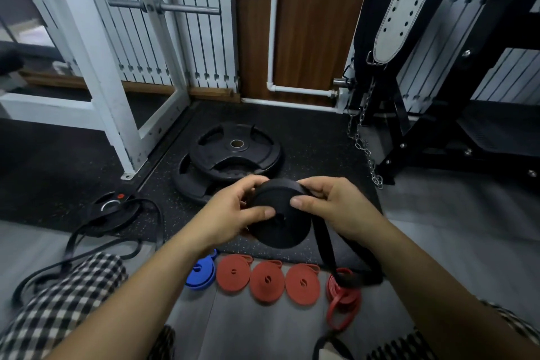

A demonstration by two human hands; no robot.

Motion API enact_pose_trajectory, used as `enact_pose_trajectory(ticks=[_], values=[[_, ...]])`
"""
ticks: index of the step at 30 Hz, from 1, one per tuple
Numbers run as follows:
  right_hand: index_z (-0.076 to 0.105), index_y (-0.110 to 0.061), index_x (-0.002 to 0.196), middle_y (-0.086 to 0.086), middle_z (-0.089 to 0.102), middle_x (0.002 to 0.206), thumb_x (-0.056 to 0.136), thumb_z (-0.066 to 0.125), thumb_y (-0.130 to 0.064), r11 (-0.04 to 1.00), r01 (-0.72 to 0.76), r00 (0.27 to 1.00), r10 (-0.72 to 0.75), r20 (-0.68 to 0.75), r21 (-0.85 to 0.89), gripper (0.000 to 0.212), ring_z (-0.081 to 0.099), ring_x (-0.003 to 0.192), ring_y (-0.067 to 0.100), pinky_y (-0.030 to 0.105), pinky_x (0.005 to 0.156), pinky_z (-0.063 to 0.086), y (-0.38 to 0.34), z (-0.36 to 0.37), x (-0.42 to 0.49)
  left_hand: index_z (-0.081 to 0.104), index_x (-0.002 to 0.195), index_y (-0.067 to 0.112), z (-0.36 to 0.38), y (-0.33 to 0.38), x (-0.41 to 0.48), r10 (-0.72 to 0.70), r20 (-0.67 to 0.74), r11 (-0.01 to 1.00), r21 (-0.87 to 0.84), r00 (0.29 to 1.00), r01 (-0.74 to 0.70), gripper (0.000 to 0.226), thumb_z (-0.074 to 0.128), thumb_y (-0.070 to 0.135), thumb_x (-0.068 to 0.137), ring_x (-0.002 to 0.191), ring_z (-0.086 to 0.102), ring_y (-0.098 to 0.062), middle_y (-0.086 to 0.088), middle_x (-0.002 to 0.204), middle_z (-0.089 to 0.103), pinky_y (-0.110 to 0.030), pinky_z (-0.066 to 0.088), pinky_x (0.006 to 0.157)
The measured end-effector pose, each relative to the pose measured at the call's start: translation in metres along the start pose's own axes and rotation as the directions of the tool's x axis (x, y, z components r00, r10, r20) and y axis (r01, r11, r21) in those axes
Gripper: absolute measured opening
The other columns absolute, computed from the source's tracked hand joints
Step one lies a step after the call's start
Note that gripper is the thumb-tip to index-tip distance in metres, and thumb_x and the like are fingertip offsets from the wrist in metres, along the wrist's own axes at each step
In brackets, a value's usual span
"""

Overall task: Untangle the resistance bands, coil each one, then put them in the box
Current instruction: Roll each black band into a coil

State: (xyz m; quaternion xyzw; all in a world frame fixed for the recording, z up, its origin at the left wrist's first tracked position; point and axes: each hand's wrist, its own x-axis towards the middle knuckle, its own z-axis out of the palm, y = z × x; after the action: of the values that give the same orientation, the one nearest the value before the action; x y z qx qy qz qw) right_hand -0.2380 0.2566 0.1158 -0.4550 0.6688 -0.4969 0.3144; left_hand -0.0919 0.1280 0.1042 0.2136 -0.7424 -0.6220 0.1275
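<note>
both hands, left hand (233,207) and right hand (336,207), fingers clamped on black band coil (280,222); loose tail (324,240) hangs toward floor.

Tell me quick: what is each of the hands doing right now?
Left hand: closed on the black band coil, thumb on its face.
Right hand: closed on the same coil, thumb pressing its face, loose tail hanging below.
</note>
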Motion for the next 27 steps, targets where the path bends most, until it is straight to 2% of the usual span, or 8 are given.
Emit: enact_pose_trajectory(ticks=[4,8,15,18,20,22,24,27], values=[[0.067,-0.025,0.092,-0.007,0.074,0.083,0.083,0.063,-0.006,0.983,0.0,0.998,0.011,-0.055,0.182,0.021,0.068,0.082,0.004,0.014,0.071,0.051,-0.002,-0.003,0.001,0.055,0.101,0.019,0.01,-0.001,0.0,0.004,-0.072,0.984,-0.175,0.997,-0.017,0.02,0.059,0.006,0.086,0.075,0.066,-0.015,0.001,0.093,0.064,-0.031,0.054,0.053],[0.064,-0.026,0.096,-0.013,0.073,0.083,0.088,0.055,-0.013,0.946,0.0,0.996,0.027,-0.079,0.324,0.017,0.068,0.082,0.0,0.012,0.067,0.051,-0.001,-0.005,0.001,0.054,0.104,0.016,0.014,0.002,-0.001,-0.046,-0.14,0.901,-0.434,0.989,-0.019,0.017,0.054,0.009,0.088,0.073,0.067,-0.016,0.003,0.088,0.067,-0.029,0.054,0.049],[0.055,-0.033,0.11,-0.01,0.064,0.11,0.094,0.048,-0.021,0.972,0.044,0.983,-0.001,-0.181,0.232,0.021,0.061,0.102,0.002,0.018,0.086,0.049,0.012,0.013,0.004,0.054,0.102,0.015,0.028,-0.003,-0.003,-0.15,-0.155,0.769,-0.639,0.977,0.017,0.016,0.054,0.013,0.086,0.074,0.07,-0.016,-0.004,0.094,0.069,-0.031,0.054,0.049],[0.06,-0.028,0.106,-0.007,0.069,0.103,0.092,0.052,-0.019,0.967,0.007,0.991,0.028,-0.133,0.256,0.019,0.065,0.096,0.003,0.018,0.082,0.05,0.009,0.003,0.004,0.055,0.107,0.015,0.021,-0.004,-0.005,-0.178,-0.062,0.79,-0.604,0.982,0.105,0.02,0.054,0.013,0.087,0.079,0.07,-0.017,-0.004,0.095,0.071,-0.032,0.055,0.052],[0.061,-0.028,0.105,-0.007,0.069,0.102,0.092,0.053,-0.017,0.98,0.004,0.994,0.018,-0.11,0.198,0.018,0.066,0.094,0.004,0.019,0.082,0.052,0.007,-0.003,0.002,0.057,0.11,0.019,0.008,-0.006,-0.003,-0.141,-0.033,0.919,-0.375,0.989,0.118,0.025,0.059,0.018,0.086,0.089,0.069,-0.02,-0.004,0.101,0.07,-0.036,0.058,0.065],[0.06,-0.031,0.1,-0.009,0.068,0.099,0.091,0.055,-0.014,0.995,0.011,0.997,-0.003,-0.083,0.095,0.02,0.065,0.093,0.005,0.02,0.084,0.052,0.007,-0.001,0.001,0.058,0.112,0.025,-0.002,-0.006,0.0,-0.076,-0.074,0.984,-0.165,0.994,0.063,0.037,0.065,0.03,0.076,0.096,0.065,-0.016,-0.003,0.105,0.066,-0.031,0.054,0.08],[0.059,-0.034,0.099,-0.008,0.067,0.097,0.09,0.057,-0.013,1.0,0.022,0.999,-0.022,-0.04,-0.018,0.023,0.064,0.094,0.008,0.025,0.086,0.052,0.008,0.007,0.002,0.06,0.11,0.025,-0.002,-0.003,0.003,-0.035,-0.122,0.977,-0.212,0.992,0.008,0.041,0.063,0.033,0.069,0.091,0.063,-0.01,0.0,0.097,0.066,-0.023,0.049,0.079],[0.059,-0.032,0.101,-0.008,0.067,0.097,0.09,0.057,-0.013,0.999,0.044,0.999,-0.044,-0.026,-0.021,0.022,0.064,0.092,0.004,0.022,0.083,0.052,0.005,0.015,0.005,0.067,0.096,0.017,0.006,-0.001,0.008,-0.033,-0.193,0.954,-0.298,0.981,-0.026,0.02,0.062,0.023,0.078,0.081,0.065,-0.011,0.001,0.085,0.07,-0.022,0.051,0.069]])
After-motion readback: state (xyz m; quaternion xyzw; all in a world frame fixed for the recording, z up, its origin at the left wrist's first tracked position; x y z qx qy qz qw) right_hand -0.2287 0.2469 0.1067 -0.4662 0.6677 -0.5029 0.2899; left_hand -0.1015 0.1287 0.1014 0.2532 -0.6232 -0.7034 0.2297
